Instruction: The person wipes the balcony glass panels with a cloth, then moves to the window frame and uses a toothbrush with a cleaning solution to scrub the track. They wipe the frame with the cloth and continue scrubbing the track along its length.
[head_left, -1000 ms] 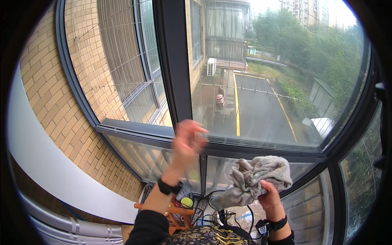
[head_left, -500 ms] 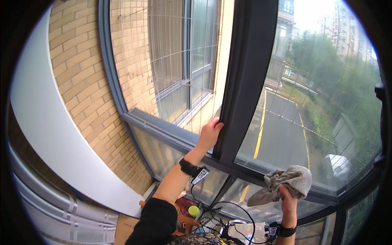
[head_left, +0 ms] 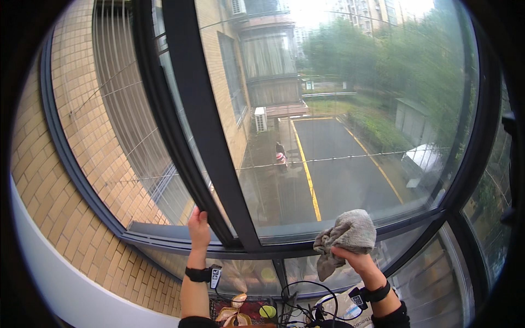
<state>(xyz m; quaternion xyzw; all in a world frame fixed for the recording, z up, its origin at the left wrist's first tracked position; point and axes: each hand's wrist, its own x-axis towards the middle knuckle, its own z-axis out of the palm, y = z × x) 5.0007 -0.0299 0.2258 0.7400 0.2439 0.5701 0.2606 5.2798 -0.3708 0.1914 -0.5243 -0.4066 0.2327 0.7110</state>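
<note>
My left hand (head_left: pixel 198 228) is closed around the edge of a dark sliding window frame (head_left: pixel 174 117), low on its upright side. To the left of that frame is the window opening, with a brick wall outside. My right hand (head_left: pixel 358 261) holds a crumpled grey cloth (head_left: pixel 350 235), bunched above the thumb. The cloth is in front of the lower edge of a large glass pane (head_left: pixel 355 180), which looks hazy; whether cloth and glass touch I cannot tell. Each wrist carries a black strap with a small tagged device.
Below the sill (head_left: pixel 295 250) lie black cables (head_left: pixel 309 290), a yellow-green round lid (head_left: pixel 267 311), some brownish shell-like pieces (head_left: pixel 232 316) and a pale printed bag (head_left: pixel 344 309). A white curved edge (head_left: pixel 71 284) runs along the lower left. Thin wires cross outside the window.
The view has turned to the right. A strip of glass now shows between the sliding frame and the upright post. My left hand keeps its grip, and the cloth stays in my right.
</note>
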